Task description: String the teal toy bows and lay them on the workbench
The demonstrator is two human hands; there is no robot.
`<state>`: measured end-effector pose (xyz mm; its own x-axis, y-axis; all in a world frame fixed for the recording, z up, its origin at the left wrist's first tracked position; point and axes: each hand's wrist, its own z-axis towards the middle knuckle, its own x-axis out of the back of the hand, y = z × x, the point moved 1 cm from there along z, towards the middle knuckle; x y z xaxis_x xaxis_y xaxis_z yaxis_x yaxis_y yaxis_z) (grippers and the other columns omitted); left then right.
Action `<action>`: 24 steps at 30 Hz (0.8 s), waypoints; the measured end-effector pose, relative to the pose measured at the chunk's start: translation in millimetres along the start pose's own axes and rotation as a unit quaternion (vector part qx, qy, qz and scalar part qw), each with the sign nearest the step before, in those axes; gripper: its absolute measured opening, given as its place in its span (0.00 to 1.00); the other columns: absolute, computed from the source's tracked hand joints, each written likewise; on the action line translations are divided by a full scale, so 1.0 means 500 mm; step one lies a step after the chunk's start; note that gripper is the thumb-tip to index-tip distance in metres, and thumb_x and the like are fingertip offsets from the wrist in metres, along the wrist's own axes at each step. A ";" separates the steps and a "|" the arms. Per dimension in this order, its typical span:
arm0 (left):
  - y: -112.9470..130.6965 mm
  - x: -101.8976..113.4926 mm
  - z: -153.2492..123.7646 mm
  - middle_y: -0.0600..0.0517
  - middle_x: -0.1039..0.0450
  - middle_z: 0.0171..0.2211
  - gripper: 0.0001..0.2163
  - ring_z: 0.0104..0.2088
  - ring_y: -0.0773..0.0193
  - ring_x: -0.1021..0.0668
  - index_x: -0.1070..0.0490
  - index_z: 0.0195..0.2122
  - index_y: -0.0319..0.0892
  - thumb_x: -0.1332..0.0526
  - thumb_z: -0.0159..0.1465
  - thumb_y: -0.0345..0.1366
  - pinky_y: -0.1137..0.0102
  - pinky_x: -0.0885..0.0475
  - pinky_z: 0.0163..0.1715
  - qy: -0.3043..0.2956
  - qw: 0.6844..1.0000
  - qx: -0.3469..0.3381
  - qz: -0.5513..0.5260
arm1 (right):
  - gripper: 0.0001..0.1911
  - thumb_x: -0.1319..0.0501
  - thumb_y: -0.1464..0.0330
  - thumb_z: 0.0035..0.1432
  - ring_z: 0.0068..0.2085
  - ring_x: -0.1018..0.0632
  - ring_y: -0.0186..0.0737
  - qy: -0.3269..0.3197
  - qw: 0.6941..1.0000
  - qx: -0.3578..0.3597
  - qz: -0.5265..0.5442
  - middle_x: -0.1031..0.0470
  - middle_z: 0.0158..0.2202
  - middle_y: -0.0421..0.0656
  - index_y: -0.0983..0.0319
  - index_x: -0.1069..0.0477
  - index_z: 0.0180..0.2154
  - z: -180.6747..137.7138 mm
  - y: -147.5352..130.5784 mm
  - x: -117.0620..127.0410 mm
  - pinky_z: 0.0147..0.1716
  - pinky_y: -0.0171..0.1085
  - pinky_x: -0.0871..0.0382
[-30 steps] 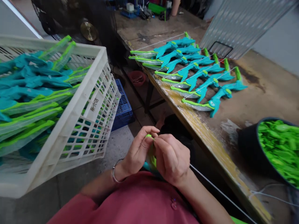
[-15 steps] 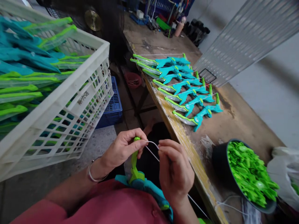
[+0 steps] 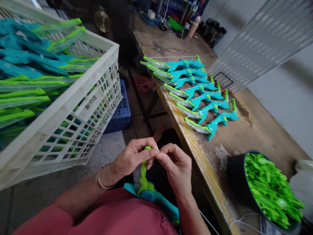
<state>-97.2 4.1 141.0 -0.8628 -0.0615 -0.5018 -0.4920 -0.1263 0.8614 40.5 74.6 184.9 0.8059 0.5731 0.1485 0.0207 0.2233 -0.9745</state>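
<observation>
Teal and bright-green plastic is resting in our lap: we are holding one toy bow (image 3: 166, 206) just below our hands, against our shirt (image 3: 102, 215). Its green limb (image 3: 144, 171) is rising, slightly tilted, from the hub to the fingers of our left hand (image 3: 138, 156), while its teal body is running down and to the right, partly passing behind our right forearm. Our left hand is the nearer one, closing round the limb's tip; our right hand (image 3: 176, 168) is meeting it just to the right of that tip, thumb and forefinger pinched narrow on a pale bit that is looking like cord. We cannot tell how it is looped there, the fingertips covering it.

Beyond our right hand, the table (image 3: 246, 140) is carrying a slanting row of strung bows (image 3: 212, 126) and, closer in, a black bucket (image 3: 236, 176) of green parts (image 3: 266, 186). To our left, a white crate (image 3: 90, 101) is holding more bows, a blue crate (image 3: 124, 116) sitting behind it on the floor.
</observation>
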 end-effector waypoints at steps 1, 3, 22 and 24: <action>-0.003 0.002 0.001 0.55 0.31 0.24 0.11 0.23 0.70 0.28 0.26 0.34 0.40 0.38 0.71 0.41 0.75 0.32 0.23 0.003 1.000 0.003 -0.002 | 0.11 0.30 0.67 0.63 0.25 0.26 0.31 -0.002 1.000 0.006 0.009 0.27 0.26 0.35 0.60 0.28 0.30 0.002 0.002 -0.002 0.25 0.28 0.29; -0.007 0.004 0.003 0.55 0.32 0.23 0.12 0.23 0.70 0.28 0.28 0.33 0.40 0.38 0.71 0.41 0.76 0.33 0.22 0.019 1.000 0.011 0.001 | 0.10 0.31 0.69 0.63 0.26 0.25 0.30 -0.006 0.999 0.034 -0.008 0.26 0.26 0.35 0.60 0.28 0.30 0.003 0.005 -0.003 0.26 0.28 0.29; -0.001 -0.005 0.020 0.56 0.30 0.20 0.14 0.19 0.71 0.28 0.27 0.31 0.39 0.33 0.65 0.45 0.77 0.32 0.19 0.091 0.991 0.069 0.064 | 0.08 0.41 0.76 0.68 0.35 0.26 0.32 0.006 0.989 0.062 -0.132 0.28 0.37 0.38 0.57 0.32 0.42 -0.009 0.013 0.008 0.35 0.32 0.29; 0.003 -0.004 0.020 0.57 0.30 0.20 0.12 0.19 0.71 0.28 0.26 0.32 0.39 0.33 0.65 0.43 0.77 0.32 0.20 0.079 0.992 0.067 0.079 | 0.06 0.39 0.74 0.68 0.34 0.26 0.32 0.003 0.996 0.023 -0.084 0.28 0.36 0.37 0.57 0.30 0.40 -0.007 0.012 0.010 0.35 0.32 0.29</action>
<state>-97.6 13.9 144.2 -0.9064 -0.2253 -0.3573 -0.3726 0.0282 0.9275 46.7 76.1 179.3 0.7970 0.5196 0.3078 0.1289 0.3516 -0.9272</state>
